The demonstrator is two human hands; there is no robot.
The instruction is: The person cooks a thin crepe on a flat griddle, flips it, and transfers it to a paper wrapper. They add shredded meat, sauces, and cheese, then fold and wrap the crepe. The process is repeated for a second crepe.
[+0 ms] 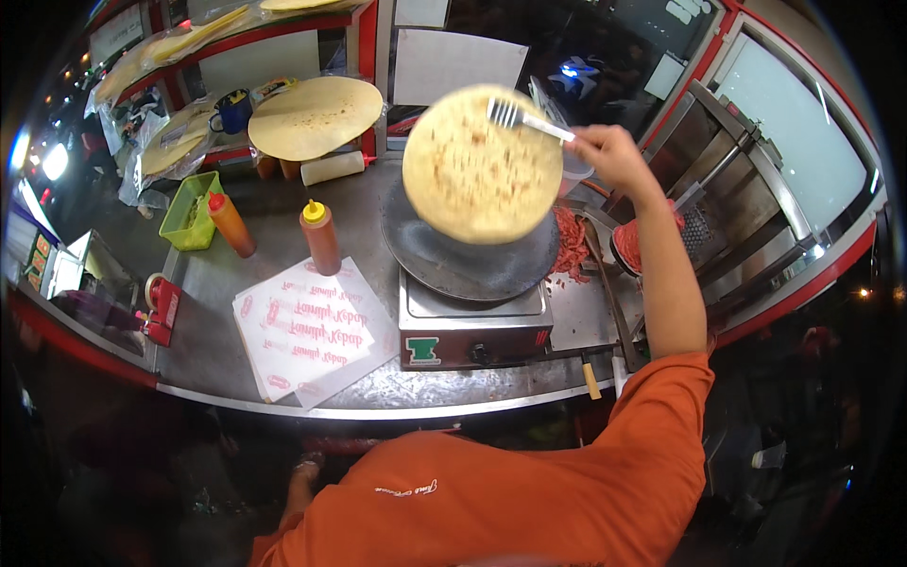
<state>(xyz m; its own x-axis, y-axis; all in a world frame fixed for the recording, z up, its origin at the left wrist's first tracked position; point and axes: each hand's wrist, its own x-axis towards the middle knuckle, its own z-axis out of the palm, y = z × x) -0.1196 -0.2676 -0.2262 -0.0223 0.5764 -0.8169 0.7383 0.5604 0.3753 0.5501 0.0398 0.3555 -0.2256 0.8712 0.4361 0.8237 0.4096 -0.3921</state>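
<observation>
My right hand [612, 156] is closed around the handle of metal tongs [543, 126]. Their slotted end grips the upper edge of a round, brown-flecked flatbread [477, 180], which hangs tilted over a dark round griddle pan [453, 265]. That pan sits on a steel stove [477, 331] with a front knob. Down below the counter's front edge, my left hand [308, 461] hangs beside my body; it is small and dim there, and its fingers cannot be made out. Printed wrapping paper sheets [316, 331] lie left of the stove.
Behind the paper stand a yellow-capped sauce bottle [320, 241] and a red-capped one [231, 227]. A green basket [191, 213] is farther left. More flatbreads [316, 118] lie at the back. Right of the stove are shredded red meat [570, 246] and a long knife [609, 293].
</observation>
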